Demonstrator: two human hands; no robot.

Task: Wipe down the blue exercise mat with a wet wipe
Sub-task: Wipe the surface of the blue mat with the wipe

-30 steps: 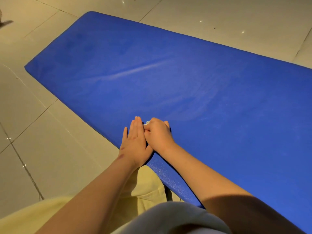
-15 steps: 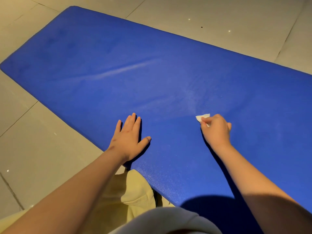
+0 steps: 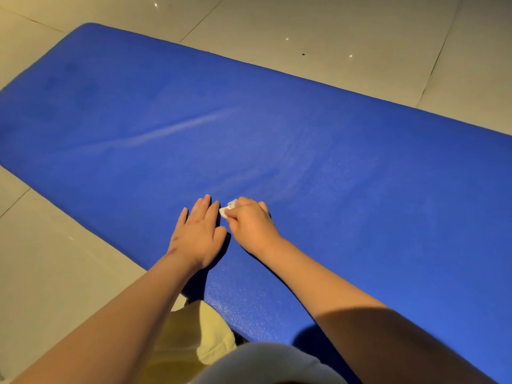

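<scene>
The blue exercise mat [image 3: 304, 139] is laid flat on the tiled floor [image 3: 332, 31]. The wet wipe [image 3: 227, 209] is held against it close to the near edge. The wipe is pinched in the curled fingers of the right hand [image 3: 250, 225]. The left hand [image 3: 198, 234] is pressed flat on the mat just beside it, fingers straight, with nothing grasped.

Faint arced marks [image 3: 293, 173] are seen just beyond the right hand, so that middle patch is judged already wiped. A pale streak [image 3: 177, 130] and darker smudges [image 3: 80, 90] towards the left end are judged untouched, and most of the mat appears left to do.

Only 1 small corner of the wipe is shown; the rest is hidden in the fist. The mat's right end is cut off by the frame, and dampness cannot be told in the dim light.
</scene>
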